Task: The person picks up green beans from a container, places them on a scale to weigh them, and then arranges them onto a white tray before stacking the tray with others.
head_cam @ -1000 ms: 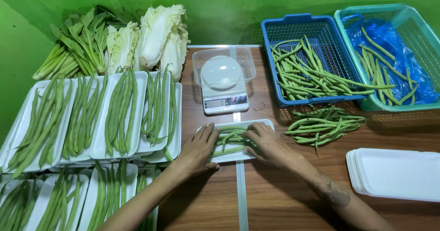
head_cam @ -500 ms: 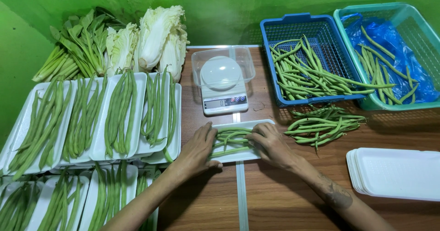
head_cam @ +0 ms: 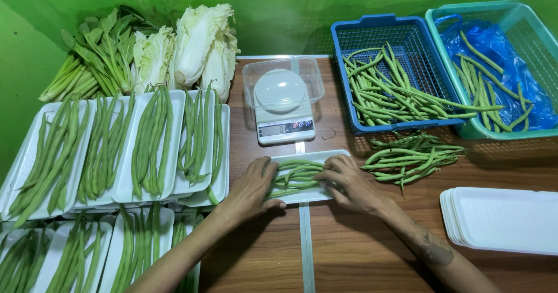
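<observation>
Fingers of both hands curling closed around green beans on white tray, resting on brown wooden bench beneath green wall.

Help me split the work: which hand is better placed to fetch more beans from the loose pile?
Right. The right hand rests at the tray end beside the loose pile; the left hand is at the far end.

Both forearms reach forward, the left hand palm down with fingers curled inward and the right hand facing it, fingers bent, a tattoo on its forearm.
</observation>
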